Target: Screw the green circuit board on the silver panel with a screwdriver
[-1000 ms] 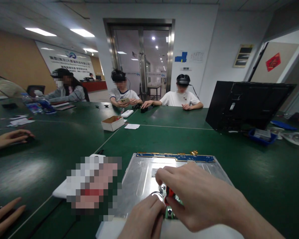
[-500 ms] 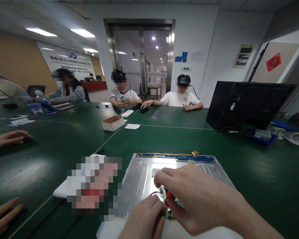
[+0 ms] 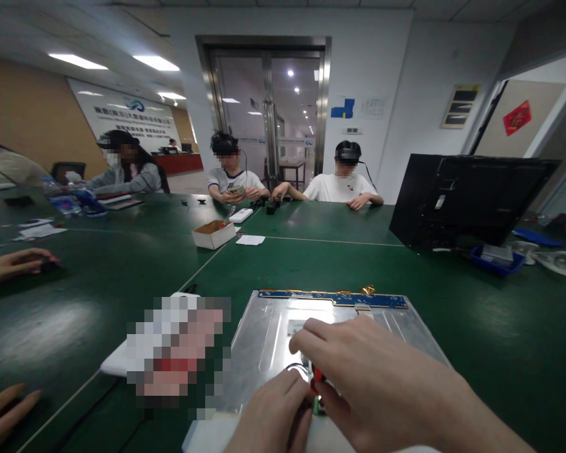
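Before me lies a flat silver metal panel [image 3: 259, 352] with a blue circuit board strip [image 3: 302, 298] along its far edge. My right hand [image 3: 358, 371] is closed over the near middle of the panel, its fingers round a red-and-black piece [image 3: 317, 375] that is mostly hidden. Close beside it, my left hand [image 3: 276, 402] is bent with its fingertips pressed together near that piece; what they grip is hidden. A bit of green circuit board [image 3: 317, 406] shows between the hands, and a dark wire [image 3: 296, 365] curves above the left fingers.
Left of the panel lie a white device [image 3: 117, 358] and a blurred-out pink item [image 3: 179, 352]. Another person's hands [image 3: 16, 264] rest farther left. A small open box [image 3: 214, 236], a black monitor [image 3: 466, 201] and a blue tray [image 3: 497, 259] stand beyond. People sit across the green table [image 3: 339, 270].
My right hand has shifted slightly, showing more of the white connector by the blue strip and covering more of the green board. My left hand stays in place.
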### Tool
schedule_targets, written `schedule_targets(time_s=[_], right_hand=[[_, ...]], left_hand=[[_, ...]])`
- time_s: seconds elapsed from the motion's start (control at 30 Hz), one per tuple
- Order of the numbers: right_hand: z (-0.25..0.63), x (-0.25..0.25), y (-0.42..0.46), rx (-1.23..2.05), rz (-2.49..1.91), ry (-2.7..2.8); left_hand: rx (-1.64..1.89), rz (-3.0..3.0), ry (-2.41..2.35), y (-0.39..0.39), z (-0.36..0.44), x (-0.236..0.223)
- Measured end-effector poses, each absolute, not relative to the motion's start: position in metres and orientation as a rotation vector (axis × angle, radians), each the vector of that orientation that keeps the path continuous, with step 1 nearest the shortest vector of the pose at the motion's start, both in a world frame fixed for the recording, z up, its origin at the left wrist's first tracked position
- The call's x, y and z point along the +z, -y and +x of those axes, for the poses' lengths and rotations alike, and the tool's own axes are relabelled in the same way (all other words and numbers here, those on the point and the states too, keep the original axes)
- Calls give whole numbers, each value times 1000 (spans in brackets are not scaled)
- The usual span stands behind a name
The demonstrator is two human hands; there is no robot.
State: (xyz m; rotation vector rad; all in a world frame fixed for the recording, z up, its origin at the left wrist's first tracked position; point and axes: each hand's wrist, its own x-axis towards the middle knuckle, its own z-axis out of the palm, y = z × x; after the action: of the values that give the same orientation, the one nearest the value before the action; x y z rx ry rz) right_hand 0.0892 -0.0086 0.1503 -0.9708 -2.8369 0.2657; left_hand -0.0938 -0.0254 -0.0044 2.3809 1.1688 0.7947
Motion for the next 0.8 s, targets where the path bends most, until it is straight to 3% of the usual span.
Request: schedule_targets(time_s=[0.8], right_hand=[[86,142,7,86,-982,2842]], left_hand=[[861,2421,-1131,24,-96,-6]])
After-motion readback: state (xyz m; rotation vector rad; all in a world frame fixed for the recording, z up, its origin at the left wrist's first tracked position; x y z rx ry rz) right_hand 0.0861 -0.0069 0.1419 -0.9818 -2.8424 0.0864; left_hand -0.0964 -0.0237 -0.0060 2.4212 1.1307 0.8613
